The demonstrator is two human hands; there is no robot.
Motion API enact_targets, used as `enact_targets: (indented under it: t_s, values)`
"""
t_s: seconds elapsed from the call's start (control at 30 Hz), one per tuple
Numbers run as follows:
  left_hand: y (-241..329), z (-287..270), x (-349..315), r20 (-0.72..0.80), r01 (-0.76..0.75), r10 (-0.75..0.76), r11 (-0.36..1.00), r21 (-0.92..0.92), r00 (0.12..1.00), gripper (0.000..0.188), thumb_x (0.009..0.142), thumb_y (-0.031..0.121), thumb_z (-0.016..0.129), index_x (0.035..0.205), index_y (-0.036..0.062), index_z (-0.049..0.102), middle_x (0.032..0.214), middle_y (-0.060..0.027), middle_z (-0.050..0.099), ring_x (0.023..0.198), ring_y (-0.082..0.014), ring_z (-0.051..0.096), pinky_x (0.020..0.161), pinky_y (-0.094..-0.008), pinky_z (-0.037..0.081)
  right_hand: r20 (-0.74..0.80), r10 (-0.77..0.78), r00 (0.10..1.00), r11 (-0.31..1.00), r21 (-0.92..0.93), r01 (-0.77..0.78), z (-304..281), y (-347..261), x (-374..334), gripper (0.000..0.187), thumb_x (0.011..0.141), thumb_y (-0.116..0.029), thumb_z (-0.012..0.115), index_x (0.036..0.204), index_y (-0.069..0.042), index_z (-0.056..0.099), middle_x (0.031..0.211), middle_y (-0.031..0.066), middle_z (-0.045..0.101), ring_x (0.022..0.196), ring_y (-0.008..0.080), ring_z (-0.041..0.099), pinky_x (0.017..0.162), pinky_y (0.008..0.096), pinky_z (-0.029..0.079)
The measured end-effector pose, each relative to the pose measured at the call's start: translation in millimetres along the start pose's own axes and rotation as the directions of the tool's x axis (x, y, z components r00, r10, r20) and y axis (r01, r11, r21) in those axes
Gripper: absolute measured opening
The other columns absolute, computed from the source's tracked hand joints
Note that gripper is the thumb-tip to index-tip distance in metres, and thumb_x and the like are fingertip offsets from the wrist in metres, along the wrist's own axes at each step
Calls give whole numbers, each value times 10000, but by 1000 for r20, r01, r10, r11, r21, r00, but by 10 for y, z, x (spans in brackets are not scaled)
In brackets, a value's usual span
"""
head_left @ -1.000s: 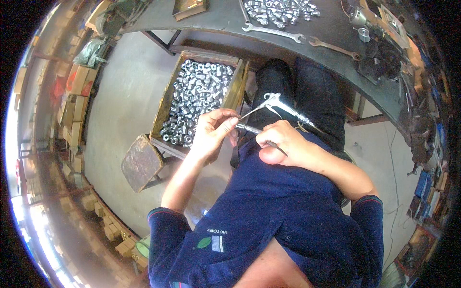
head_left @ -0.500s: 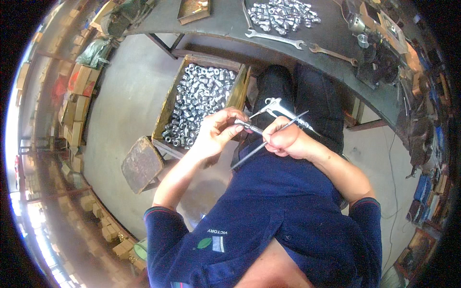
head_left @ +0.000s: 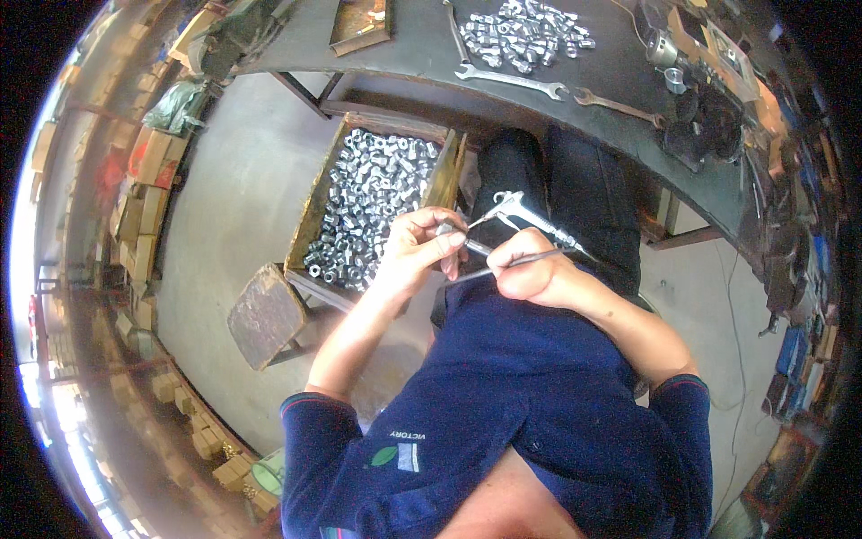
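My left hand [head_left: 415,251] is closed, pinching a small metal fitting [head_left: 445,234] mostly covered by the fingers. Into or against that fitting runs the shaft of a T-handled metal tool [head_left: 479,247]; its tip is hidden. My right hand [head_left: 532,271] wraps round the tool where a thin crossbar passes through the grip, both bar ends showing. Just beyond the hands, a silver air blow gun [head_left: 525,212] lies over my dark trousers, its nozzle pointing toward the left fingers. Left of my legs stands a wooden crate [head_left: 311,208] full of shiny metal fittings [head_left: 377,175].
The dark workbench [head_left: 413,45] ahead bears a pile of fittings [head_left: 521,36], a bright open-ended spanner [head_left: 512,81], a duller spanner [head_left: 620,106] and a shallow tray [head_left: 361,38]. A worn stool [head_left: 268,314] stands by the crate. Shelves with boxes [head_left: 144,225] line the left.
The tool's crossbar has turned clockwise from a steep slant to a flatter one, and my right hand has rotated with it. My left hand stays pinched on the fitting. The view has shifted slightly.
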State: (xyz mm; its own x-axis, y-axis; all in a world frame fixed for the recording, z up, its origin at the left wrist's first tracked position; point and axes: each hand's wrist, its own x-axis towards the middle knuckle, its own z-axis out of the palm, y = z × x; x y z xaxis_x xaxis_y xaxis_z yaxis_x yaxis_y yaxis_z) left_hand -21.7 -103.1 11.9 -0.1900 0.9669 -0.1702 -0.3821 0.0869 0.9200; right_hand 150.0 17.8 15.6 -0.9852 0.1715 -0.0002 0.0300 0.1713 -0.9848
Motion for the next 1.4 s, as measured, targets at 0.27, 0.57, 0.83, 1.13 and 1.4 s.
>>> enact_targets:
  t_s: [0.27, 0.57, 0.83, 1.13, 1.4]
  values:
    - [42, -263, 98, -151, -265, 471, 700, 663, 869, 160, 722, 49, 643, 872, -8, 630, 660, -63, 625, 507, -111, 544, 504, -235, 448, -199, -178, 964, 982, -97, 161, -214, -193, -228, 233, 654, -209, 556, 544, -35, 446, 522, 61, 411, 481, 150, 409, 465, 311, 299]
    - [-32, -306, 152, 56, -241, 653, 198, 950, 756, 240, 595, 49, 681, 829, 4, 655, 778, -135, 659, 673, -259, 650, 625, -323, 513, -207, -439, 874, 893, -207, 400, -111, -429, -186, 220, 662, -154, 575, 556, -36, 423, 551, 89, 389, 460, 239, 419, 439, 354, 294]
    - [-83, -279, 175, 56, -193, 606, 162, 968, 793, 257, 580, 60, 716, 826, 25, 650, 763, -127, 655, 687, -286, 647, 633, -335, 517, -179, -482, 858, 842, -366, 397, -78, -483, -138, 178, 657, -145, 575, 564, -53, 455, 547, 104, 408, 462, 261, 447, 436, 362, 315]
    - [-178, -147, 313, 41, -187, 467, 271, 944, 883, 314, 594, 99, 715, 888, 6, 661, 671, -149, 627, 572, -231, 616, 556, -322, 481, -50, -502, 863, 721, -576, 386, 63, -193, 30, 209, 640, -154, 643, 588, -85, 452, 600, 91, 474, 505, 301, 511, 467, 413, 431]
    - [-47, -344, 345, -264, 63, 261, 592, 804, 928, 314, 645, 90, 693, 937, -23, 674, 602, -41, 621, 515, -86, 530, 495, -254, 442, -93, -553, 828, 736, -520, 433, -66, -424, -278, 231, 619, -112, 637, 568, -95, 412, 584, 84, 407, 485, 279, 477, 434, 393, 383]
